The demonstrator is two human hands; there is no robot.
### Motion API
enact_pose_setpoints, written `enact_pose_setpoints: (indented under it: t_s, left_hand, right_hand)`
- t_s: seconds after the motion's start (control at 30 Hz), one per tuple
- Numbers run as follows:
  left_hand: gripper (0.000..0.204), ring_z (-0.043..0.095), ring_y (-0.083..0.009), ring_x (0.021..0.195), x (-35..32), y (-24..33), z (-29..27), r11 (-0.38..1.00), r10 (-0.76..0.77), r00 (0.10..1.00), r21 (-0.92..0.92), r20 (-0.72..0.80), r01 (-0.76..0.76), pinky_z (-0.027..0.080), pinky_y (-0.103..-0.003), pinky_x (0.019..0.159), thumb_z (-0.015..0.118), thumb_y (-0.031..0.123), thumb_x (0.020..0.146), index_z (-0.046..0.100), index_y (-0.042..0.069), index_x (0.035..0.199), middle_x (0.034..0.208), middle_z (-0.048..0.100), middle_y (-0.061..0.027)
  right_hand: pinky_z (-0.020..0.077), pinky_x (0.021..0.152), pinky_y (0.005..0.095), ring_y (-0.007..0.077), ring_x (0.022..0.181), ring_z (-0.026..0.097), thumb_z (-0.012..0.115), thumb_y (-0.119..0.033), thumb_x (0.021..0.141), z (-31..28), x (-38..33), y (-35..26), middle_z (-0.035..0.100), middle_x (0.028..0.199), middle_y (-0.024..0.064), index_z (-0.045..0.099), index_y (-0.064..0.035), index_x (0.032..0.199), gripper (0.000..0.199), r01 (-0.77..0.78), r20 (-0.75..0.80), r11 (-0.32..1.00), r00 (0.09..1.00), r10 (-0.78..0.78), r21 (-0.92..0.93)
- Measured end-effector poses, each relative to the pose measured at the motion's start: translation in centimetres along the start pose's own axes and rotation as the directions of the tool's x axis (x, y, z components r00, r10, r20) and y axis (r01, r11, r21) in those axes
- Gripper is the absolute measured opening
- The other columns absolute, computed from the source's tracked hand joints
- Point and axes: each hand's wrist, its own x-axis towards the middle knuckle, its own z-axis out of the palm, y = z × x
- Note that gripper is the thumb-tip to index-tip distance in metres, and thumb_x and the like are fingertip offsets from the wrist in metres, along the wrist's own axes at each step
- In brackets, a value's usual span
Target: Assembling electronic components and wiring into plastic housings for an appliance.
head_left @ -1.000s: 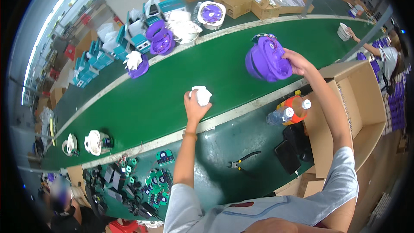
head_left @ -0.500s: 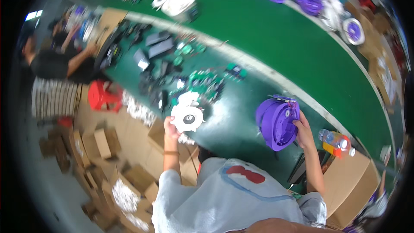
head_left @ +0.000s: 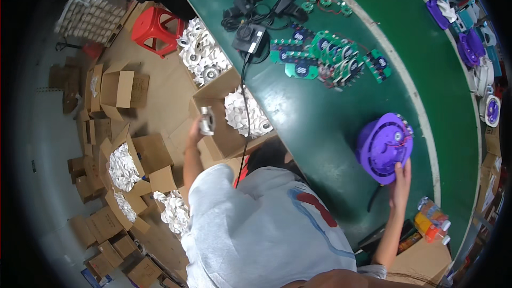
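My left hand is closed on a white fan wheel, seen nearly edge-on. It hangs off the table's side, over the left part of an open cardboard box that has several white fan wheels heaped in it. My right hand grips the lower rim of a round purple plastic housing above the green table. The housing's hollow side faces up, with a round fitting and thin red wires inside. A small circuit board shows at its upper right edge.
Green circuit boards and black power adapters with cables lie on the table. A black cable hangs across the box. Another box of fan wheels and a red stool stand beyond. Bottles stand at right.
My left hand has carried the fan wheel left, from above the table edge to over the box. The housing's open side now faces up more. The view has turned left.
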Motion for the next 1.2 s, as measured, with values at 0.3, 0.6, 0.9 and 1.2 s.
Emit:
enact_pose_setpoints:
  t_s: [0.3,0.6,0.9,1.2]
  left_hand:
    - [0.063,0.051,-0.026,0.114,12.3,-10.9,1.6,0.365,-0.11,0.954,0.904,0.28,-0.223,0.044,-0.039,0.094,0.065,0.044,0.079,0.051,0.005,0.126,0.124,0.052,-0.0148]
    - [0.05,0.058,-0.02,0.101,14.2,-11.1,-1.3,0.466,0.109,0.869,0.747,0.483,-0.474,0.047,-0.03,0.083,0.065,0.031,0.085,0.055,0.004,0.125,0.112,0.061,-0.009]
    - [0.034,0.057,-0.022,0.101,-3.8,8.2,12.6,0.4,0.865,0.392,0.04,0.313,-0.916,0.046,-0.033,0.087,0.045,0.023,0.094,0.052,-0.002,0.117,0.11,0.059,-0.0148]
    - [0.061,0.05,-0.0255,0.118,-14.6,-0.6,34.8,0.602,0.431,0.24,-0.079,0.87,-0.794,0.037,-0.038,0.103,0.065,0.016,0.083,0.038,-0.003,0.135,0.127,0.052,-0.0166]
  right_hand:
    - [0.0481,0.081,0.0258,0.0127,0.106,0.057,0.049,-0.033,0.094,-0.6,1.3,3.0,0.054,0.124,0.0083,0.034,-0.0009,0.14,0.059,0.231,-0.004,0.955,0.972,-0.236,-0.187]
    - [0.0563,0.072,0.0288,0.0152,0.099,0.062,0.049,-0.039,0.094,6.2,-4.5,4.5,0.057,0.12,0.0058,0.041,-0.0075,0.135,0.053,0.147,-0.134,0.981,0.977,-0.164,-0.129]
    - [0.0535,0.072,0.0299,0.0214,0.087,0.067,0.055,-0.029,0.091,9.8,-15.2,5.9,0.064,0.109,0.0155,0.045,-0.0002,0.129,0.048,0.21,0.154,0.948,0.972,-0.176,-0.239]
    - [0.0313,0.105,0.0446,0.0346,0.127,0.038,0.076,-0.026,0.069,1.3,-14.1,10.2,0.041,0.135,0.0152,0.048,-0.0053,0.125,0.066,0.078,-0.198,0.362,0.721,-0.664,-0.929]
